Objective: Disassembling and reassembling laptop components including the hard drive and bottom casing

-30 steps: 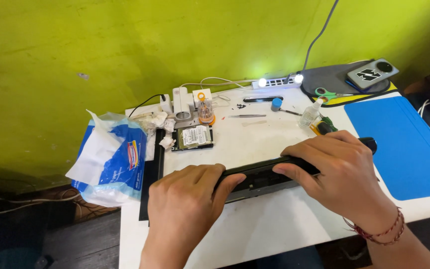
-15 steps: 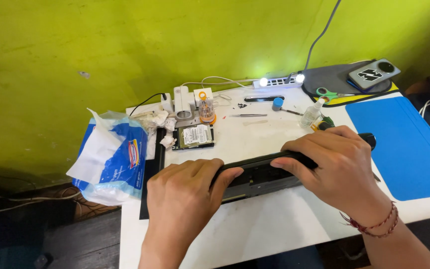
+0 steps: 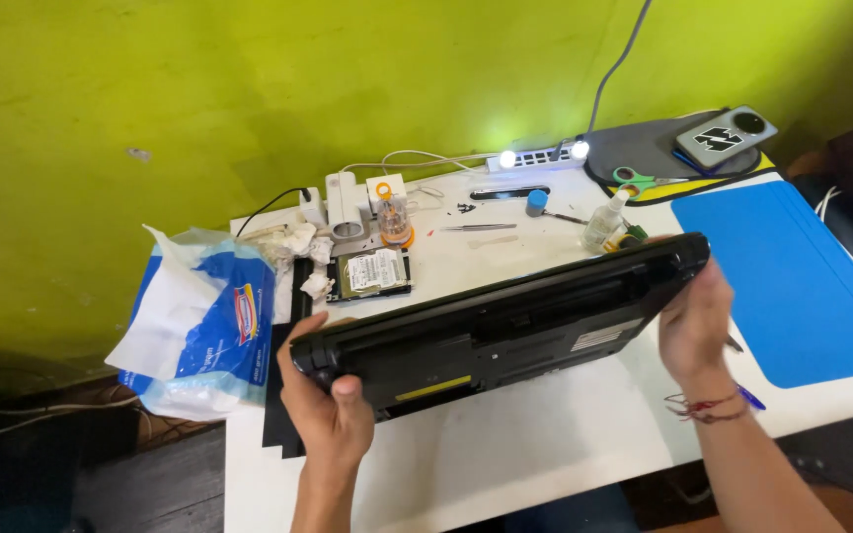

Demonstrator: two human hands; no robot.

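The black laptop (image 3: 501, 326), underside facing the camera, is tilted up above the white table (image 3: 545, 454). The left hand (image 3: 328, 415) grips its left end; the right hand (image 3: 693, 321) grips its right end.

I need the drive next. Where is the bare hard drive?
The hard drive lies on the white table, left of centre, behind the raised laptop, beside crumpled tissues.

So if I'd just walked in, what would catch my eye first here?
Most likely the black laptop, lifted off the white table and tilted bottom side toward the camera, with the left hand gripping one end and the right hand the other. After that, the bright yellow-green wall behind, the blue-and-white plastic bag at the table's left edge, and the blue mat on the right.
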